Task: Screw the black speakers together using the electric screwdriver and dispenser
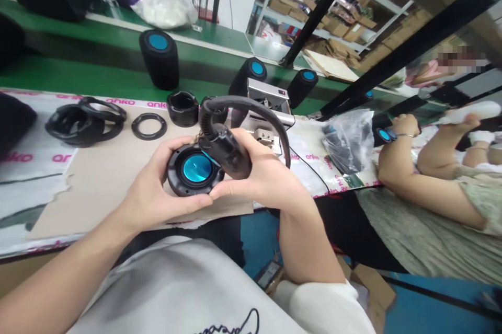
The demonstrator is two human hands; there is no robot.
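A round black speaker with a shiny blue disc (198,168) in its top sits over the cardboard, between my two hands. My left hand (157,187) wraps round its left side, thumb along the near edge. In my right hand (261,172) is a black cylindrical tool (231,153) with a thick looping cable, its tip at the speaker's far right rim; the right thumb also touches the speaker's near edge. Black rings (149,126) lie on the cardboard beyond my left hand, beside a black collar (182,108).
Dark speakers with blue tops (160,59) stand on the green conveyor (117,72). A metal device (269,96) and a plastic bag (349,140) are at the right. Another person's hand (406,126) is further right. A pole crosses behind.
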